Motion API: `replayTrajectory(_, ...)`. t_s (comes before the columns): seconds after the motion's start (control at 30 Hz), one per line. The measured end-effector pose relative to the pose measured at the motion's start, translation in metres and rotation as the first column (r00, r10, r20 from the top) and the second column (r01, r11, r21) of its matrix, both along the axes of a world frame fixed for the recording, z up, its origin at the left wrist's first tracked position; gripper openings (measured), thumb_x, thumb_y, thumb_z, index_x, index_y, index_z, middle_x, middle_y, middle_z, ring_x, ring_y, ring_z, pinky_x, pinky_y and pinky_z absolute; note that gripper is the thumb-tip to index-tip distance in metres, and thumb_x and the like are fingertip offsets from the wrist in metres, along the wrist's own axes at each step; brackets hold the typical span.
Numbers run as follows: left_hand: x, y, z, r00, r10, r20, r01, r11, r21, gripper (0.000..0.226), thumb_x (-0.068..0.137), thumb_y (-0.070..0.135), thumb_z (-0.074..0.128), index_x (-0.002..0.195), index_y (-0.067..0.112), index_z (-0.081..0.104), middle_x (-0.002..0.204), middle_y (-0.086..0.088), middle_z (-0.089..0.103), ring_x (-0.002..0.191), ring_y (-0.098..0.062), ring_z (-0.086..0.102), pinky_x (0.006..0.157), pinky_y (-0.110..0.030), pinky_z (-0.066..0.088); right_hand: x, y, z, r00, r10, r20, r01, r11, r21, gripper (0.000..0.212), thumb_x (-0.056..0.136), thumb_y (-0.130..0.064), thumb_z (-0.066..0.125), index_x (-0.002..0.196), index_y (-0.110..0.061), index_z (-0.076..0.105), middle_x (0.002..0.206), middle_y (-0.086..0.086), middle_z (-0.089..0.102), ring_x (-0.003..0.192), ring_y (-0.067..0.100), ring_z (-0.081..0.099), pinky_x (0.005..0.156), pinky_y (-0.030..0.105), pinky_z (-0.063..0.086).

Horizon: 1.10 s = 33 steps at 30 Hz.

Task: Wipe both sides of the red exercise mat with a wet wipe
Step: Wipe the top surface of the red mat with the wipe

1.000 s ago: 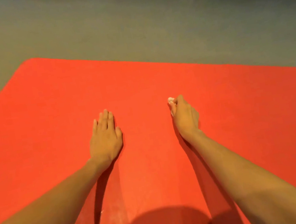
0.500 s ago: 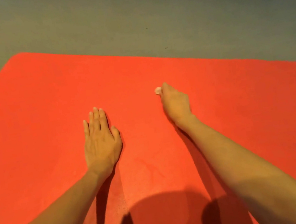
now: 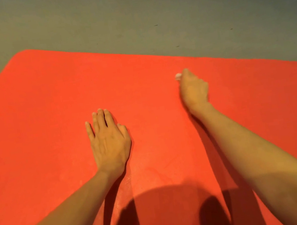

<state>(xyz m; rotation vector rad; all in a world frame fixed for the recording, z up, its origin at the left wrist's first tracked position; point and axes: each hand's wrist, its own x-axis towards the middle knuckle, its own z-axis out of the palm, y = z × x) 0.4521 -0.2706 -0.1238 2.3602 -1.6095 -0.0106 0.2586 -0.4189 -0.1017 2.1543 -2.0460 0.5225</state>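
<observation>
- Left hand (image 3: 108,141) flat, fingers straight, pressing red exercise mat (image 3: 40,128) down.
- Right hand (image 3: 193,88) bunched around wet wipe (image 3: 178,76), white scrap showing past its fingertips.
- Advice: overlap strokes, steady pressure, work outward toward far edge beyond right hand.

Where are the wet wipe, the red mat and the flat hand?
wet wipe (image 3: 178,76), head view, its visible white end
red mat (image 3: 47,108), head view, bare surface
left hand (image 3: 107,141), head view, back of hand
</observation>
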Motion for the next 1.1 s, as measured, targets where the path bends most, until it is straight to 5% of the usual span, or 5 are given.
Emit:
replayTrajectory(0.17, -0.005, -0.028, 0.009, 0.998, 0.066, 0.008, -0.065, 0.996, -0.062, 0.022, 0.087, 0.027, 0.039, 0.093, 0.007, 0.047, 0.100, -0.020, 0.050, 0.100, -0.037, 0.046, 0.095, -0.052, 0.036, 0.016, -0.022, 0.004, 0.980, -0.191, 0.047, 0.180, 0.968, 0.172, 0.034, 0.103, -0.028, 0.026, 0.119, -0.003, 0.044, 0.115, 0.018, 0.062, 0.106, 0.035, 0.059, 0.080, 0.041, 0.043)
replayTrajectory(0.3, -0.005, -0.058, -0.002, 0.999, 0.033, 0.013, -0.032, 0.999, -0.029, 0.052, 0.093, 0.033, 0.035, 0.131, -0.001, 0.044, 0.141, -0.025, 0.040, 0.136, -0.036, 0.030, 0.118, -0.048, 0.014, 0.103, -0.010, -0.001, 0.939, 0.341, 0.049, -0.344, 0.922, 0.175, 0.033, 0.103, -0.031, 0.028, 0.116, -0.007, 0.046, 0.113, 0.013, 0.063, 0.103, 0.034, 0.060, 0.072, 0.041, 0.040)
replayTrajectory(0.43, -0.002, -0.063, -0.011, 0.999, 0.032, 0.037, -0.032, 0.999, 0.009, 0.072, 0.091, 0.040, 0.022, 0.149, -0.002, 0.020, 0.158, -0.018, 0.013, 0.147, -0.027, 0.010, 0.120, -0.046, 0.003, 0.124, -0.028, 0.000, 0.857, 0.505, -0.101, -0.484, 0.857, 0.176, 0.034, 0.102, -0.036, 0.027, 0.118, -0.012, 0.046, 0.119, 0.003, 0.061, 0.103, 0.029, 0.061, 0.063, 0.035, 0.035)
replayTrajectory(0.77, -0.005, -0.064, -0.010, 0.996, 0.023, 0.085, -0.027, 0.999, 0.046, 0.071, 0.092, 0.039, 0.019, 0.147, -0.005, 0.023, 0.156, -0.022, 0.016, 0.146, -0.032, 0.014, 0.118, -0.051, 0.008, 0.013, -0.124, -0.003, 0.980, -0.176, 0.089, 0.158, 0.972, 0.176, 0.032, 0.102, -0.022, 0.032, 0.121, -0.001, 0.045, 0.121, 0.023, 0.057, 0.113, 0.038, 0.053, 0.085, 0.043, 0.040)
replayTrajectory(1.1, -0.003, -0.068, -0.009, 0.996, 0.023, 0.089, -0.028, 0.998, 0.054, 0.071, 0.091, 0.039, 0.020, 0.147, -0.004, 0.025, 0.156, -0.022, 0.018, 0.146, -0.031, 0.015, 0.118, -0.052, 0.009, 0.158, -0.120, -0.002, 0.935, 0.339, -0.109, -0.310, 0.925, 0.218, 0.029, 0.101, -0.018, 0.033, 0.127, -0.009, 0.042, 0.119, 0.011, 0.062, 0.112, 0.030, 0.058, 0.083, 0.037, 0.045)
